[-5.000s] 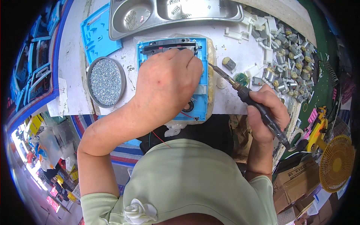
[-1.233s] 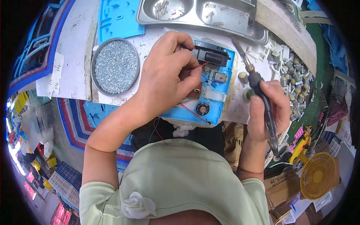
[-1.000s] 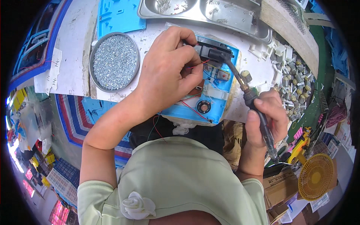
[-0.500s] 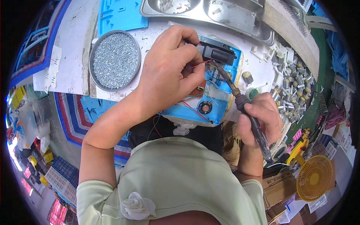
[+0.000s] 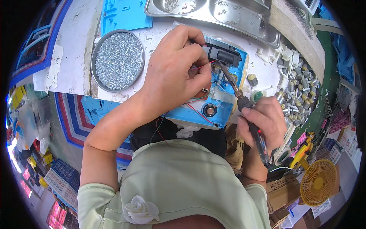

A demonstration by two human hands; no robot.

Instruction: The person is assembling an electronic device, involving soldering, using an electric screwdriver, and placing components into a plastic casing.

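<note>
Near the front edge of the desk (image 5: pixel 72 57), above the blue casing (image 5: pixel 183 114), our left hand (image 5: pixel 177 63) pinches the red wire (image 5: pixel 212 62). Our right hand (image 5: pixel 265 120) holds the soldering iron (image 5: pixel 244 101) slanted left, toward the far edge; its tip is right of the wire, maybe touching.

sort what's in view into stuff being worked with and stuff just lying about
In use:
soldering iron, in the right hand
red wire, pinched by the left hand
open blue casing, partly under the left hand

Lying about, untouched:
round dish of small metal pieces
divided metal tray
heap of small grey parts
yellow fan
</note>
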